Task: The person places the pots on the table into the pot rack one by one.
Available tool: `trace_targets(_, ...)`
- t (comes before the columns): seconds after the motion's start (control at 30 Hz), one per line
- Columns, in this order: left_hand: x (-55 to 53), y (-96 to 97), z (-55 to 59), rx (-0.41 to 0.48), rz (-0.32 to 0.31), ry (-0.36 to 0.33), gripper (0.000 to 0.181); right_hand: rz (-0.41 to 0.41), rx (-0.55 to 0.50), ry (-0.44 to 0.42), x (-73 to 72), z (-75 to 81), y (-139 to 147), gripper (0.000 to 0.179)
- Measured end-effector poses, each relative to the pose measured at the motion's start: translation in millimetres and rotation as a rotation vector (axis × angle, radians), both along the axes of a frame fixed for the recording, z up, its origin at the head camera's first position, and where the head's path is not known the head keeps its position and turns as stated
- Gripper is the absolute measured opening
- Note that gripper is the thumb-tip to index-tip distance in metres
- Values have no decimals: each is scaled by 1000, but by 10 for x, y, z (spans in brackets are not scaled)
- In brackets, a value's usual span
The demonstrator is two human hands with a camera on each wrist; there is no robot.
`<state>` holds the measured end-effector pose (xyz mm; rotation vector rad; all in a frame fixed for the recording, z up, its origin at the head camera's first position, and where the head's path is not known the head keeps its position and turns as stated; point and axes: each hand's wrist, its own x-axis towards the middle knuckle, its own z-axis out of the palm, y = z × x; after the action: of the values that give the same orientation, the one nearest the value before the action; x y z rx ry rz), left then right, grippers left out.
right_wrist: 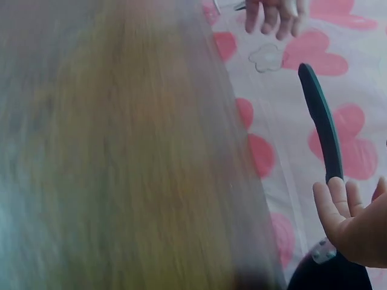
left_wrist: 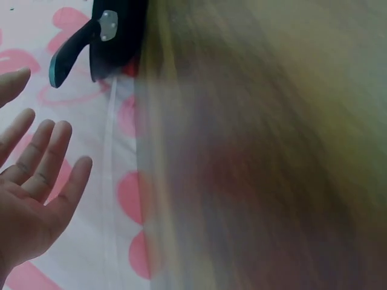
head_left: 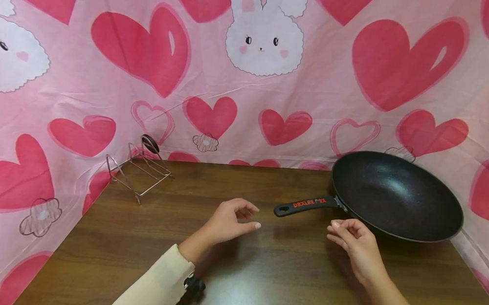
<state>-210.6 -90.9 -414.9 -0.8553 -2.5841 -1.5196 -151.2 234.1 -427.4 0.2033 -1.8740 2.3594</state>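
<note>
The empty left hand, thumb parted from loosely bent fingers, is near the handle. The right hand, relaxed and empty, is beside the black pan, right rear on the table.

The pan looks smooth, its handle matt plastic, the table glossy wood.

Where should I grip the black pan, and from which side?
Probably the middle of the handle, with the left hand coming from the left: the slim handle juts leftward from the wide pan, its free end near that hand.
</note>
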Motion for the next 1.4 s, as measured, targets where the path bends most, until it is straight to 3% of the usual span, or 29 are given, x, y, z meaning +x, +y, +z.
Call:
trace_targets(0.37, -222, 271, 62, 138, -41, -235, 33, 107, -243, -96, -80, -59, -111, 7)
trace_targets(0.77, -414, 562, 52, 149, -103, -349, 39, 114, -510, -205, -216, -128, -219, 10)
trace_targets(0.97, -457, 729, 13, 255, -153, -451, 39, 123, -607, -227, -364, -166, -263, 12)
trace_targets(1.13, -460, 803, -23, 320, -116, -525, 36, 149, -660, -225, -463, -200, -284, 15)
trace_targets(1.4, -341, 863, -78, 347, -104, -591, 37, 184, -765, -167, -484, -281, -271, 18)
